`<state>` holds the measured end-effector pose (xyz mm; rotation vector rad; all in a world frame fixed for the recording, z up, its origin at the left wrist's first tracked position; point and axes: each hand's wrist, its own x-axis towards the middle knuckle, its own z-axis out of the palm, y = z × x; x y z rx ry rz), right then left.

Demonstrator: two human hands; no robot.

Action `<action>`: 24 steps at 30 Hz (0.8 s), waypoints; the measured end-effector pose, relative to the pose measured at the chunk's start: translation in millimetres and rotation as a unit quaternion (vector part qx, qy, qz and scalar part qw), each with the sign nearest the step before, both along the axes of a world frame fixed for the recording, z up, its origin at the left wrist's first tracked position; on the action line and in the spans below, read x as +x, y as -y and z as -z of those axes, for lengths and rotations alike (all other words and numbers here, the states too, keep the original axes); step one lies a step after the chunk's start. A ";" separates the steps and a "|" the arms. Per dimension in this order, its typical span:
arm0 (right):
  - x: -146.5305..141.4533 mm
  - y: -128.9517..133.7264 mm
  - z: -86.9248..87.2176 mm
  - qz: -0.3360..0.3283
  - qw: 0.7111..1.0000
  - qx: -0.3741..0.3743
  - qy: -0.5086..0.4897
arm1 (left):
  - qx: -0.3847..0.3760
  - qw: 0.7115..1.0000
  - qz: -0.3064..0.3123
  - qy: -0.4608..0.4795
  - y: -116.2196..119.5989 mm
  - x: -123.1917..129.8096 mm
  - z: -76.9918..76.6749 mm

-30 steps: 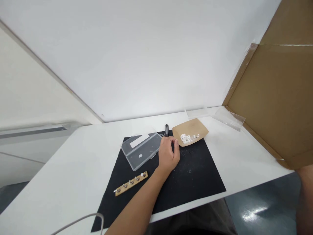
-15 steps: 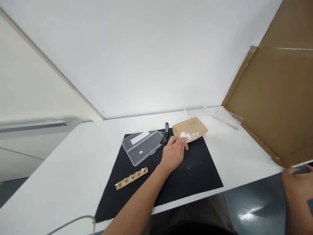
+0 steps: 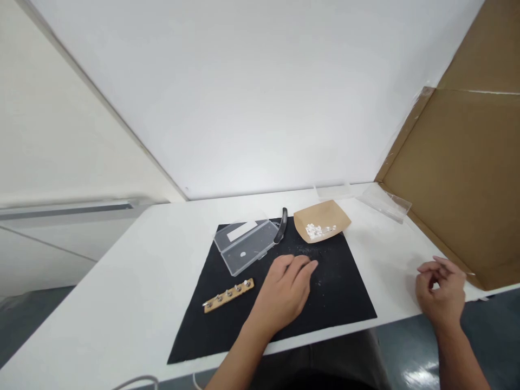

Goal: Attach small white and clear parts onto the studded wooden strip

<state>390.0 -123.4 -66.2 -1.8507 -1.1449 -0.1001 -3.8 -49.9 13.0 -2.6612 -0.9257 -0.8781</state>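
Note:
My left hand point(image 3: 284, 290) hovers over the black mat point(image 3: 337, 292) with its fingers bent and drawn together. Whatever its fingertips hold, if anything, is hidden. Beyond it lies a brown paper tray point(image 3: 320, 214) with small white pieces point(image 3: 316, 231) heaped at its near side. Left of the hand is a small wooden strip point(image 3: 229, 294) carrying several upright metal posts, some with white tips. An open clear plastic case point(image 3: 249, 254) lies behind the strip, with a black curved handle point(image 3: 281, 226) at its right end. My right hand point(image 3: 442, 290) is loosely curled by the table's right front edge; nothing shows in it.
Clear plastic pieces point(image 3: 384, 203) lie at the back right of the white table point(image 3: 134, 287). A cardboard panel point(image 3: 459, 184) stands along the right side, a white wall behind. A pale cable point(image 3: 140, 380) hangs at the front left edge.
My left hand has drawn back from the paper tray toward me, over the mat. My right hand has come in from the right, up to the table edge. The view has shifted slightly.

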 end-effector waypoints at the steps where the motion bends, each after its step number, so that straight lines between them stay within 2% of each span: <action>1: -5.2 -5.1 -3.2 -0.018 1.000 -0.014 0.008 | 0.004 0.999 -0.028 0.017 6.6 -12.0 1.0; 4: -14.2 -16.7 -7.3 -0.058 0.998 -0.030 0.008 | 0.007 0.988 -0.138 0.065 24.2 -54.2 7.5; 8: -16.2 -24.7 -3.5 -0.095 0.994 -0.044 0.022 | -0.004 0.960 -0.269 0.075 46.7 -108.0 15.9; 12: -15.6 -26.9 0.4 -0.107 0.991 -0.065 0.046 | -0.020 0.932 -0.355 0.065 64.8 -148.6 21.6; 18: -16.4 -26.0 -0.8 -0.118 0.987 -0.078 0.071 | -0.067 0.902 -0.423 0.059 72.2 -191.8 42.8; 24: -16.8 -25.7 -2.3 -0.120 0.983 -0.107 0.091 | -0.139 0.883 -0.442 0.078 68.2 -194.9 64.0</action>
